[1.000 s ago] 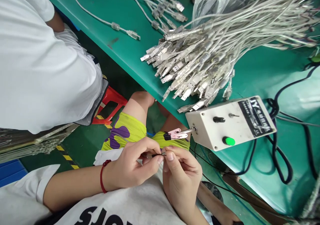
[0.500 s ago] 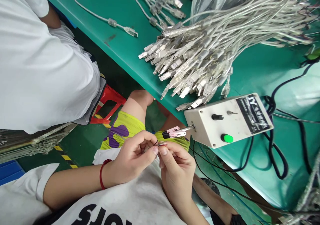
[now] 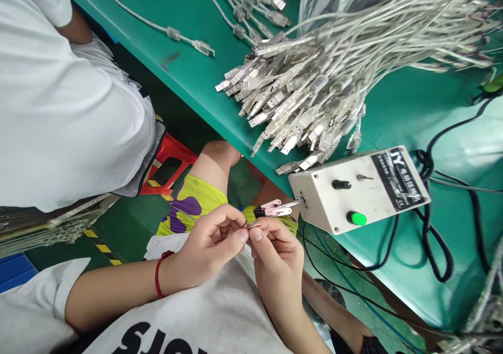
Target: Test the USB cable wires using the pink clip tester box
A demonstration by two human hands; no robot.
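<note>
Both hands meet below the near edge of the green worktop (image 3: 188,76), over the person's lap. Left hand (image 3: 208,249) and right hand (image 3: 275,259) each pinch with thumb and forefinger closed on a thin wire end (image 3: 247,225), fingertips almost touching. The wire end sits just beside the small pink clip (image 3: 271,208) that sticks out from the side of the white control box (image 3: 353,191) at the worktop's near edge.

Judgement: the fine end is being lined up to the clip. Best done with a short grip, pinches close to the tip so the strand does not flex; wrists braced against the body; approach along the clip's own axis, not across it.

Risk: a frayed or bent strand, hard to see at this size.

Nearby: a heap of clear USB cables (image 3: 298,97) spread behind the box; a co-worker's white sleeve (image 3: 58,107) at left, well apart.
</note>
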